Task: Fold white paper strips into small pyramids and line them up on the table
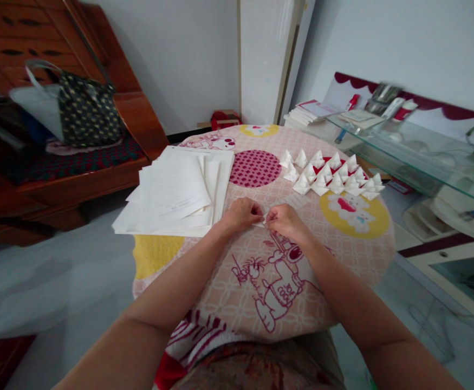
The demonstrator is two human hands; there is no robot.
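A round bench under a patterned pink cloth fills the view in a white-walled room. At its middle the left hand and right hand meet, both pinching a small white paper piece. A stack of white sheets lies left, folded paper triangles far right

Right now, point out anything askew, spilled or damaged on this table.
Nothing spilled or damaged. The stack of white sheets is fanned unevenly and overhangs the round table's left edge. The folded paper pieces sit in tidy rows. Both hands pinch a small paper piece.
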